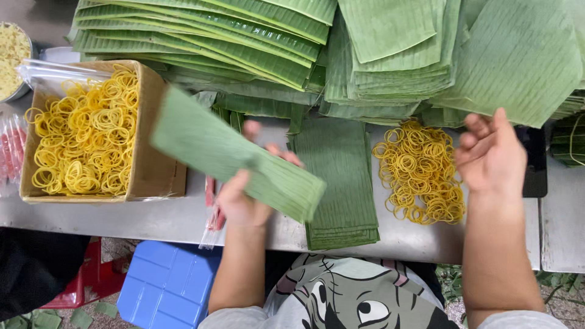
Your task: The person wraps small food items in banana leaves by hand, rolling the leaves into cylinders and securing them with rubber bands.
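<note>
A: so where's everything sitting on that table (152,222)?

B: box (152,176) of rubber bands (85,140) is at the left end; a stack of leaf strips (341,183) lies in the middle; a loose heap of bands (420,170) just right of it; big leaf piles (274,42) run along the back

A: and the hands?

B: left hand (241,198) is between box and stack, holding a leaf strip (234,152) above the table; right hand (490,155) hangs just right of the heap; a crate (167,286) sits below the front edge
</note>
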